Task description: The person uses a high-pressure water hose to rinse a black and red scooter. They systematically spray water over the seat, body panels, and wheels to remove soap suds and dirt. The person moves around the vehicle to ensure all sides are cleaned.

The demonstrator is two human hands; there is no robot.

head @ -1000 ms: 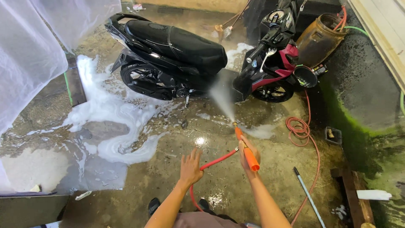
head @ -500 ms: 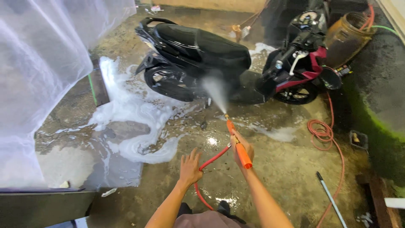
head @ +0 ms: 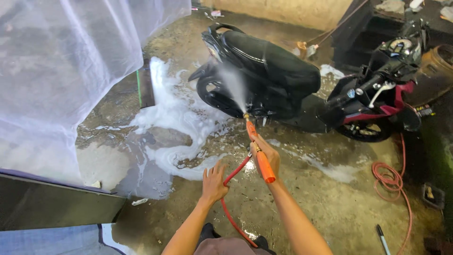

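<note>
We saw the right hand [head: 265, 153] wrapped around a long orange plastic spray gun [head: 258, 152], its fingers [head: 257, 141] closed about the middle of the barrel, the brass tip aimed up and away from the body. A cone of white water spray [head: 232, 85] fanned from that tip toward the rear of a black motor scooter with a long dark seat [head: 269, 66], which stood on the wet concrete floor [head: 325, 198] well ahead of the hands. A thin red hose [head: 232, 179] ran from beneath the gun, looping down between the two forearms toward the bottom edge of the view.

The left hand [head: 213, 183] hung just beside that hose, palm down, its fingers spread and loose, gripping nothing; we could not tell whether it brushed the hose or stayed just clear of it.

White soap foam [head: 172, 115] lay in a wide patch on the floor to the left of the scooter and pooled toward the hands. A sheet of translucent white plastic [head: 61, 75] hung at the left. To the right of the black scooter stood a red and black motorbike [head: 377, 101], and a coiled orange hose [head: 389, 182] lay on the floor below it.
</note>
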